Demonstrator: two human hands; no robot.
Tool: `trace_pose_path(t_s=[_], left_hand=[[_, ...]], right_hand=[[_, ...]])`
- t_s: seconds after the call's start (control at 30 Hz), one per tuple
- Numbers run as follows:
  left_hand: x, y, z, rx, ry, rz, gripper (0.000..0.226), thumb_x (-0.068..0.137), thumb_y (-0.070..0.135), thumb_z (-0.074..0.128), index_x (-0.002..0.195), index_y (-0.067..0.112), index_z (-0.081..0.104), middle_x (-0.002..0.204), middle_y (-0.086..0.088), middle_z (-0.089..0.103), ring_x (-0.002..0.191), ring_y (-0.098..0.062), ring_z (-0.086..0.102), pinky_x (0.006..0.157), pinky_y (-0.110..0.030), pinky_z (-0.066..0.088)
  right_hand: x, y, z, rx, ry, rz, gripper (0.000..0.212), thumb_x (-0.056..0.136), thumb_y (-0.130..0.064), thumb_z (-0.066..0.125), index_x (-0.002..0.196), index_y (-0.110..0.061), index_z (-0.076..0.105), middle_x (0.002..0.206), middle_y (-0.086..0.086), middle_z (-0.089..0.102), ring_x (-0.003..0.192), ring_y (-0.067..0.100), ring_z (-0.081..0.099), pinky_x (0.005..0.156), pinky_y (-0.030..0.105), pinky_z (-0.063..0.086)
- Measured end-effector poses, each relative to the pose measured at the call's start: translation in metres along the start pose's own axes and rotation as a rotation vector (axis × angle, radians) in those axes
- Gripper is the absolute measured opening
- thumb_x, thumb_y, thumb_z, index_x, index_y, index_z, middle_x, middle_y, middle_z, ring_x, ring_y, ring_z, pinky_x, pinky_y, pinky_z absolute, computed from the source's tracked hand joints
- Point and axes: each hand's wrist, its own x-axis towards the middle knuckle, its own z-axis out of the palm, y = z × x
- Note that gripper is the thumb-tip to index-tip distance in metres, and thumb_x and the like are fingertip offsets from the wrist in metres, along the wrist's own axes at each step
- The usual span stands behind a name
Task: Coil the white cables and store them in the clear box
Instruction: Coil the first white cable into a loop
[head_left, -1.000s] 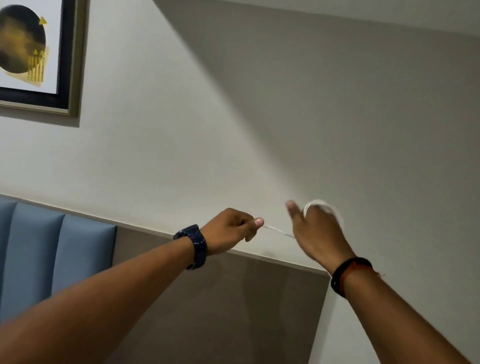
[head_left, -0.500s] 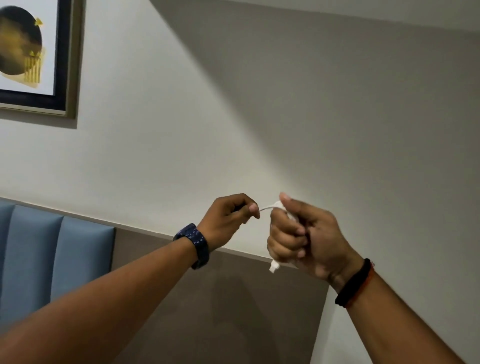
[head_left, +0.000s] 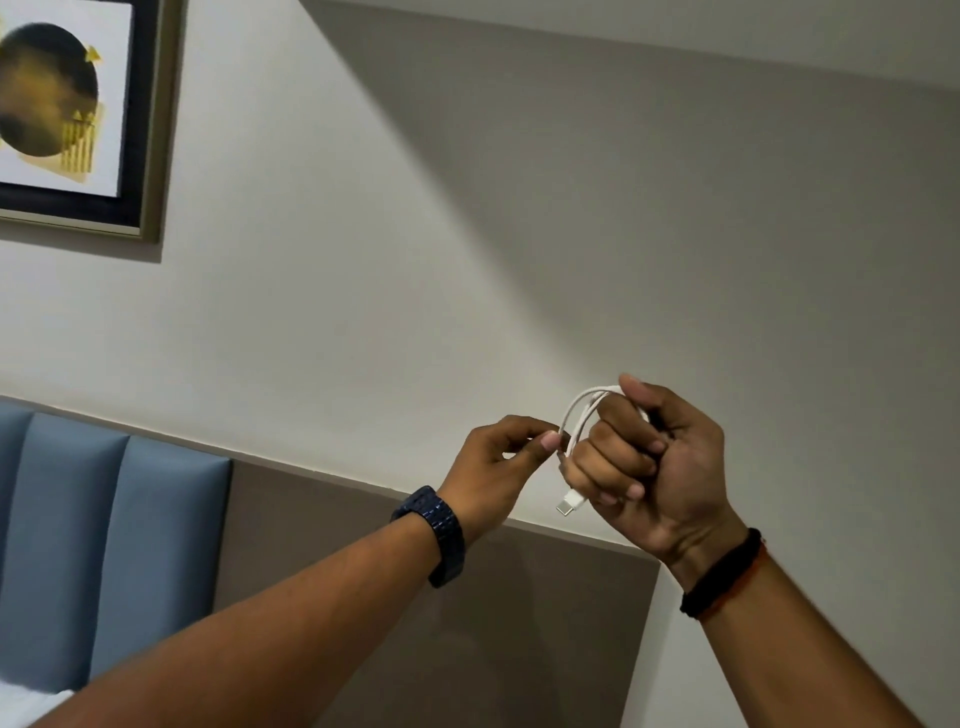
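Note:
A white cable (head_left: 581, 415) is held up in front of the wall, wound in loops around the fingers of my right hand (head_left: 649, 467), which is closed on it. A white plug (head_left: 570, 504) hangs out below those fingers. My left hand (head_left: 498, 462) is just to the left, thumb and forefinger pinching the cable's other end at the edge of the loops. The clear box is not in view.
A pale wall fills the view, with a framed picture (head_left: 78, 119) at the upper left. A blue padded headboard (head_left: 104, 545) and a grey-brown panel (head_left: 467, 623) run below the hands. A bit of white bedding (head_left: 21, 706) shows at the bottom left.
My right hand has turned palm toward me and wound the cable into loops around its fingers. The stretch of cable between the hands has shortened, and my left hand has closed in on the right.

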Motion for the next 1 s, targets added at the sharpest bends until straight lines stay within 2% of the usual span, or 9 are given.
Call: trace_pose_path(t_s=[0.07,0.23,0.37,0.53,0.63,0.7,0.83,1.0], left_hand=[[-0.001,0.004,0.005,-0.049,-0.037,-0.014,0.018,0.093,0.016,0.054,0.088,0.018,0.071,0.084,0.000,0.068,0.076,-0.010,0.060,0.070,-0.023,0.051],[-0.002,0.012,0.012,-0.127,-0.045,-0.026,0.016,0.093,0.009,0.055,0.094,0.009,0.071,0.084,-0.007,0.070,0.077,-0.016,0.066,0.073,-0.029,0.057],[0.000,0.014,0.007,-0.306,-0.016,-0.099,0.012,0.085,0.002,0.064,0.088,0.008,0.074,0.073,-0.004,0.075,0.068,-0.014,0.070,0.064,-0.022,0.057],[0.002,0.015,0.000,-0.437,-0.117,-0.228,0.012,0.086,0.012,0.064,0.090,0.009,0.075,0.085,-0.012,0.076,0.082,-0.024,0.073,0.071,-0.026,0.058],[0.003,0.016,-0.004,-0.417,-0.190,-0.212,0.025,0.075,0.025,0.073,0.094,0.009,0.075,0.088,-0.010,0.076,0.087,-0.022,0.072,0.077,-0.028,0.058],[0.005,0.016,-0.005,-0.383,-0.191,-0.212,0.035,0.068,0.027,0.075,0.097,0.008,0.074,0.093,-0.013,0.075,0.090,-0.025,0.071,0.080,-0.030,0.058],[0.009,0.015,-0.012,-0.344,-0.212,-0.209,0.022,0.075,0.010,0.076,0.097,0.006,0.074,0.097,-0.016,0.074,0.091,-0.025,0.071,0.081,-0.031,0.058],[0.011,0.016,-0.020,-0.248,-0.286,-0.180,0.025,0.076,0.001,0.073,0.099,0.008,0.073,0.095,-0.012,0.075,0.091,-0.022,0.071,0.079,-0.029,0.057]], right_hand=[[0.000,0.001,-0.001,0.001,-0.010,0.002,0.047,0.089,-0.029,0.032,0.044,-0.018,0.020,0.035,-0.001,0.013,0.030,0.017,0.016,0.039,0.022,0.030],[0.000,0.001,-0.005,0.005,-0.016,-0.002,0.047,0.088,-0.029,0.032,0.044,-0.018,0.020,0.035,-0.001,0.013,0.029,0.017,0.016,0.039,0.023,0.028],[-0.002,0.002,-0.011,-0.005,0.000,0.009,0.047,0.089,-0.028,0.031,0.044,-0.019,0.020,0.034,-0.001,0.014,0.029,0.017,0.015,0.037,0.021,0.030],[-0.004,0.004,-0.018,-0.016,0.028,0.014,0.048,0.090,-0.028,0.031,0.045,-0.018,0.021,0.035,0.000,0.014,0.029,0.017,0.015,0.038,0.020,0.032],[-0.003,0.005,-0.020,-0.015,0.011,0.022,0.048,0.090,-0.028,0.031,0.045,-0.018,0.021,0.035,0.000,0.015,0.029,0.017,0.016,0.038,0.022,0.030],[-0.003,0.006,-0.021,-0.014,-0.001,0.030,0.047,0.090,-0.029,0.032,0.045,-0.017,0.022,0.035,0.000,0.016,0.029,0.017,0.017,0.039,0.021,0.032],[-0.003,0.009,-0.022,-0.001,-0.019,0.040,0.046,0.088,-0.030,0.033,0.045,-0.018,0.022,0.035,-0.001,0.017,0.029,0.017,0.018,0.040,0.021,0.031],[0.000,0.010,-0.023,0.019,-0.081,0.069,0.041,0.080,-0.030,0.043,0.046,-0.018,0.023,0.036,-0.002,0.017,0.030,0.016,0.017,0.040,0.023,0.028]])
